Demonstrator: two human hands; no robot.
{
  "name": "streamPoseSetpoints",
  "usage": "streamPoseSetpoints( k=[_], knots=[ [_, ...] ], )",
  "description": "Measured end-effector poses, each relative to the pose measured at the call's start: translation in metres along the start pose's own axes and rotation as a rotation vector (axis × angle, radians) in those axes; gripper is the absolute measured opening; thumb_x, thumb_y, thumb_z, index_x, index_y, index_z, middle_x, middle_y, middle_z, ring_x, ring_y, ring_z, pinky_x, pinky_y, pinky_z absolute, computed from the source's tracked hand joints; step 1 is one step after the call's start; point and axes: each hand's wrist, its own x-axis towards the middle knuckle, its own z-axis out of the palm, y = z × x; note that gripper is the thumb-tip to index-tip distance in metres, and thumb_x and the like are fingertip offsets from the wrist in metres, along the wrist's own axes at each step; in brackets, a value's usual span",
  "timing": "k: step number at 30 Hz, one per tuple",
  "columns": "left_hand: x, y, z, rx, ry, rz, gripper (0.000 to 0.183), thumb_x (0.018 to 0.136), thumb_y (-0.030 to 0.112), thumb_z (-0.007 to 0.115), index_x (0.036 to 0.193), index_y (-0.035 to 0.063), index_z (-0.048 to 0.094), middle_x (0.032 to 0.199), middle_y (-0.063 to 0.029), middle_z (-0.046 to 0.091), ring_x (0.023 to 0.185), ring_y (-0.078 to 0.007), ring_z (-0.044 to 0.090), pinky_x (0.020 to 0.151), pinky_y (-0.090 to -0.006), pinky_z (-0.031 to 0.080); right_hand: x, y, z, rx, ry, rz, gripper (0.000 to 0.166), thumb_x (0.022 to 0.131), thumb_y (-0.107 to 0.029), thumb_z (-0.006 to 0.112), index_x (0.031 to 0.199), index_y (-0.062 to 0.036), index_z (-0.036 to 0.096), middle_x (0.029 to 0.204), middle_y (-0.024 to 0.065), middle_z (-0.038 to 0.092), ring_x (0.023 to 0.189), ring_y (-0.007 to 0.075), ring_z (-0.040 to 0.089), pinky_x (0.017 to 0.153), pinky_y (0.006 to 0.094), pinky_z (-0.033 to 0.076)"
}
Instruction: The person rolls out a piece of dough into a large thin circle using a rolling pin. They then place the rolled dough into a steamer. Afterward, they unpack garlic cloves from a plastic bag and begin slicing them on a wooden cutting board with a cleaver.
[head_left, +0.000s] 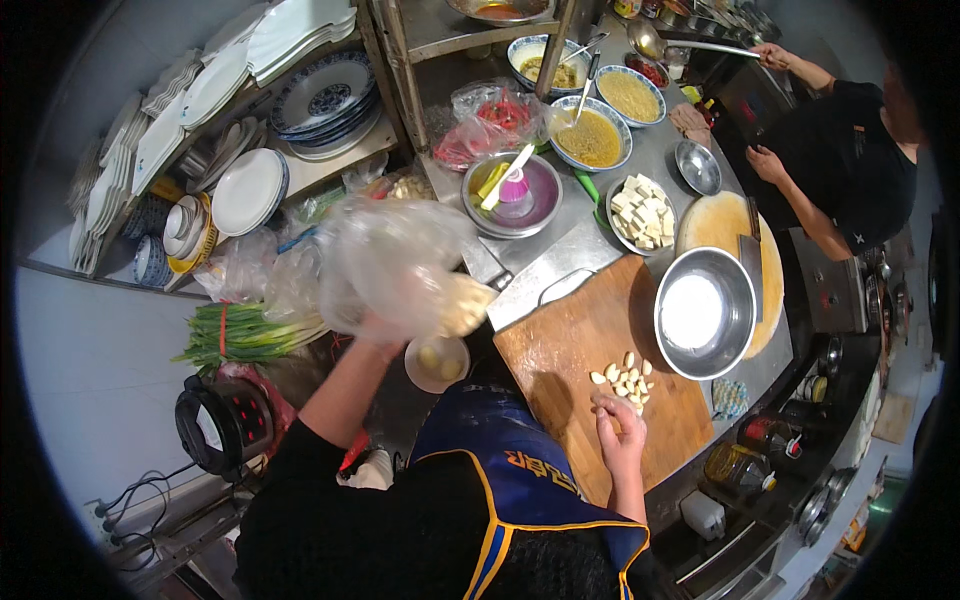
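Observation:
My left hand (381, 331), blurred by motion, grips a clear plastic bag (375, 255) over the gap left of the counter. Pale pieces that look like peeled garlic (463, 306) bulge at the bag's right side. On the wooden cutting board (551, 337) lies a small heap of peeled garlic cloves (626, 379). My right hand (622, 431) is at the near edge of this heap, thumb and fingers apart, with nothing visible between them. Beyond the heap, a steel bowl (705, 311) rests partly over the board and a round chopping block (720, 217).
A cleaver (750, 274) lies on the round block, and a knife handle (501, 280) sits near the board. Tofu cubes (642, 214) fill a bowl. At left are scallions (247, 334) and an electric cooker (225, 424). Another person (840, 157) holds a ladle (652, 41).

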Motion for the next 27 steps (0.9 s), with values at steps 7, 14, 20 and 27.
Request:
streamPoseSetpoints(
  k=[7,14,20,27],
  knots=[
    [0.121,0.108,-0.035,0.112,0.214,0.463,0.025,0.092,0.014,0.038,0.112,0.0032,0.049,0.096,-0.0075,0.056,0.086,-0.02,0.055,0.077,-0.0324,0.048,0.011,-0.004,0.015,-0.079,-0.061,-0.036,0.013,0.076,-0.002,0.059,0.089,-0.003,0.061,0.089,0.0135,0.064,0.082,0.0292,0.062,0.072,0.0343,0.048],
    [0.329,0.192,-0.081,-0.506,-0.441,0.038,0.024,0.092,0.02,0.04,0.104,0.0032,0.052,0.09,-0.0091,0.058,0.076,-0.0211,0.055,0.063,-0.0336,0.048,0.02,-0.003,0.018,-0.127,-0.081,0.027,0.014,0.074,-0.001,0.06,0.088,-0.0027,0.061,0.089,0.0135,0.064,0.081,0.03,0.061,0.071,0.0352,0.049],
    [0.372,0.161,-0.01,-0.282,0.222,0.236,0.023,0.093,0.019,0.04,0.103,0.0023,0.053,0.101,-0.0078,0.059,0.096,-0.0246,0.056,0.082,-0.0373,0.046,0.026,-0.003,0.024,-0.143,-0.064,0.152,0.011,0.076,-0.004,0.06,0.087,-0.0029,0.061,0.089,0.0134,0.064,0.082,0.0303,0.061,0.072,0.0357,0.049],
    [0.252,0.067,-0.035,0.753,0.158,0.215,0.01,0.089,0.02,0.05,0.083,0.0118,0.052,0.073,0.0055,0.046,0.067,-0.0072,0.044,0.068,-0.021,0.041,0.063,0.005,0.05,0.083,-0.127,0.339,0.014,0.08,-0.008,0.058,0.093,-0.0045,0.063,0.087,0.0132,0.063,0.083,0.0282,0.061,0.071,0.0336,0.048]
  ],
)
